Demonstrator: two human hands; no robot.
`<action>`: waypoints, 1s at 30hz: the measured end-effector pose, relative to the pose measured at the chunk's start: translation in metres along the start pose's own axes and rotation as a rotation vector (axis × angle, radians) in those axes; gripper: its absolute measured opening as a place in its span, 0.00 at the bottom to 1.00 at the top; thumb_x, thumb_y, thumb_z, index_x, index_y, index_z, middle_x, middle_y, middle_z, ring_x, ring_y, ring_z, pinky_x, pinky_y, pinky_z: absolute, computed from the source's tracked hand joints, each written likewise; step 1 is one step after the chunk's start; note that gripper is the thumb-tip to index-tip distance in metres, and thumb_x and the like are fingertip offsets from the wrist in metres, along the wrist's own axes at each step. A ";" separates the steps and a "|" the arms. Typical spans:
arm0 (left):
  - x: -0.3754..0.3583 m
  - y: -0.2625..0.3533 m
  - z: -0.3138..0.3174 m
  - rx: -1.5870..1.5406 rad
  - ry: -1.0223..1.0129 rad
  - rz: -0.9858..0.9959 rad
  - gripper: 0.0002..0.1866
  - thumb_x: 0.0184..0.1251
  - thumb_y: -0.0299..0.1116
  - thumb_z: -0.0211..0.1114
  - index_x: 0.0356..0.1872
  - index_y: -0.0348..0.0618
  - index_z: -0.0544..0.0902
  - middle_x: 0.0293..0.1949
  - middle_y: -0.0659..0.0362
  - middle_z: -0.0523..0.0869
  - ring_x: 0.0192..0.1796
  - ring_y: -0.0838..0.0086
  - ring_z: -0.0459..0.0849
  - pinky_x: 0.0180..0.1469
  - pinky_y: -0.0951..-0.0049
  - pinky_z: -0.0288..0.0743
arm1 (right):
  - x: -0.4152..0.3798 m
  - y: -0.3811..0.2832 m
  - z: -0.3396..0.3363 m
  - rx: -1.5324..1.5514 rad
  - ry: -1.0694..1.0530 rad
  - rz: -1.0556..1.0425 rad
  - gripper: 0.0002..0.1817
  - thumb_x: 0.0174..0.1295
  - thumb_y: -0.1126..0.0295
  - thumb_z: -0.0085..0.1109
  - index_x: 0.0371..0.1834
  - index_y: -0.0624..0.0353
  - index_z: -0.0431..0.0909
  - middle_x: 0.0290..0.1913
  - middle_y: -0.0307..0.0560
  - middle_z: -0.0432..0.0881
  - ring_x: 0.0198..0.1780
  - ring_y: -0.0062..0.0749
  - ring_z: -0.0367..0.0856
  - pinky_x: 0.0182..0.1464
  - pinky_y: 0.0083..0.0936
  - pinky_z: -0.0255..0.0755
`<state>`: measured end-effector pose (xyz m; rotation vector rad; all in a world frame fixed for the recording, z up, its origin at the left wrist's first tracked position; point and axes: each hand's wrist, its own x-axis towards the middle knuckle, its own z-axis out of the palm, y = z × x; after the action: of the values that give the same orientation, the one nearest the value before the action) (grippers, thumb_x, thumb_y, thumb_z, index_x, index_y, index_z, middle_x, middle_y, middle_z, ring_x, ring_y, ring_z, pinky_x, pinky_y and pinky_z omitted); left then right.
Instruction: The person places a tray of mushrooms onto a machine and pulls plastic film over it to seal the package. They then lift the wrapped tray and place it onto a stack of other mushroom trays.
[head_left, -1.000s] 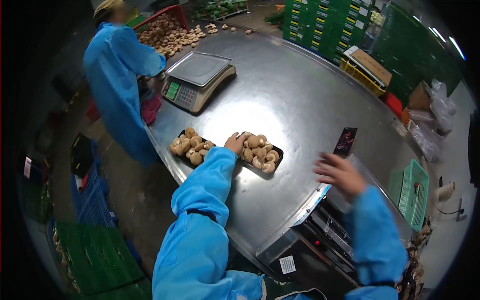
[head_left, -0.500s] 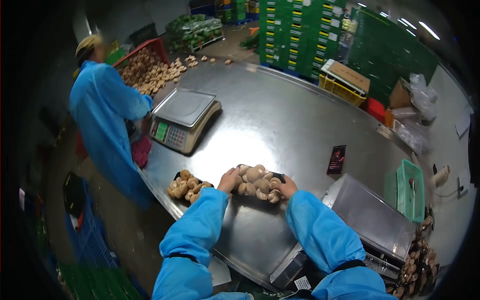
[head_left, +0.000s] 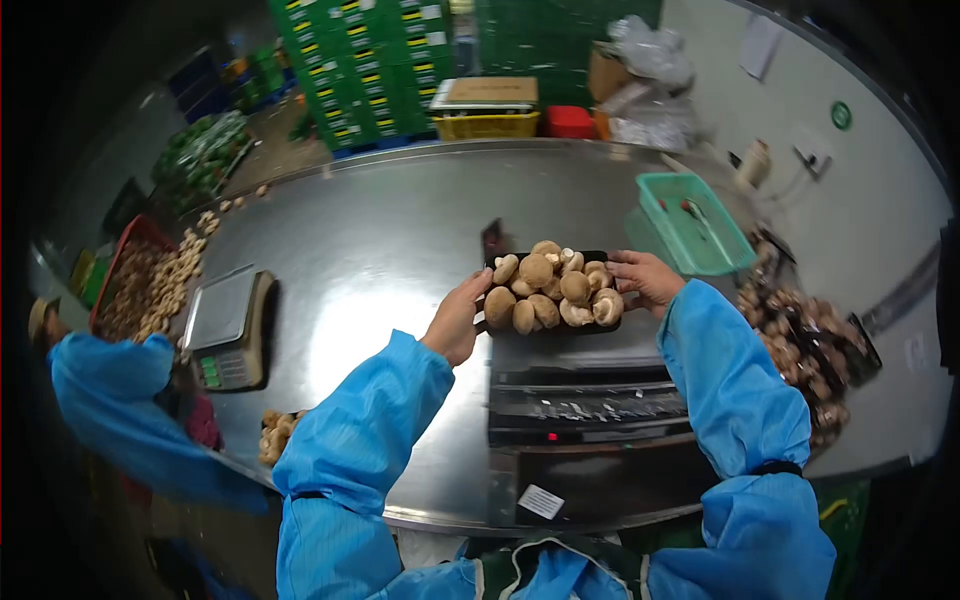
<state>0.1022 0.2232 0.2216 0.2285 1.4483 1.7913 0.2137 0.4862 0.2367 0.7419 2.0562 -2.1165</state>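
Observation:
A black tray (head_left: 562, 329) heaped with brown-capped mushrooms (head_left: 552, 288) is held level between my two hands. My left hand (head_left: 460, 315) grips its left end, and my right hand (head_left: 648, 281) has hold of the right end. Beneath and just in front of the tray lies a flat machine (head_left: 590, 402) with a dark bed and a small red light, partly covered by the tray. Behind the tray's left corner a phone (head_left: 492, 240) shows, blurred. More mushrooms (head_left: 277, 437) sit by my left sleeve, their container mostly hidden.
A weighing scale (head_left: 222, 318) stands left on the metal table (head_left: 400, 200). Beyond it, loose mushrooms spill from a red crate (head_left: 125, 250), near a co-worker in blue (head_left: 115, 385). To the right are a green basket (head_left: 700, 262) and a pile of packed mushrooms (head_left: 805, 350).
My view has turned right. Both hands have carried the mushroom tray rightward from the bare table to over the machine. The scale and the other mushrooms now appear farther left.

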 end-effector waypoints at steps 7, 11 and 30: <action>0.031 -0.046 0.089 0.055 -0.025 -0.161 0.26 0.71 0.47 0.45 0.62 0.40 0.64 0.60 0.53 0.67 0.63 0.65 0.63 0.63 0.62 0.55 | -0.026 0.062 -0.089 0.033 0.176 0.120 0.34 0.59 0.59 0.56 0.65 0.63 0.58 0.59 0.55 0.66 0.56 0.39 0.66 0.54 0.37 0.66; 0.003 -0.040 0.091 0.091 -0.122 -0.232 0.26 0.71 0.45 0.45 0.64 0.39 0.61 0.63 0.52 0.65 0.64 0.66 0.62 0.62 0.64 0.59 | -0.050 0.084 -0.096 -0.072 0.136 -0.013 0.30 0.60 0.64 0.55 0.65 0.62 0.60 0.59 0.57 0.69 0.61 0.34 0.66 0.58 0.27 0.63; -0.038 -0.028 0.039 2.057 -0.781 0.831 0.21 0.58 0.31 0.58 0.54 0.61 0.75 0.50 0.64 0.73 0.50 0.74 0.72 0.51 0.72 0.65 | -0.127 0.121 -0.119 -0.935 -0.273 -0.806 0.09 0.54 0.76 0.55 0.39 0.54 0.76 0.46 0.50 0.74 0.41 0.34 0.75 0.41 0.32 0.70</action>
<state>0.1635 0.2270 0.2227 2.3589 1.9774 -0.2682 0.4057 0.5576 0.1810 -0.5385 2.9885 -1.0096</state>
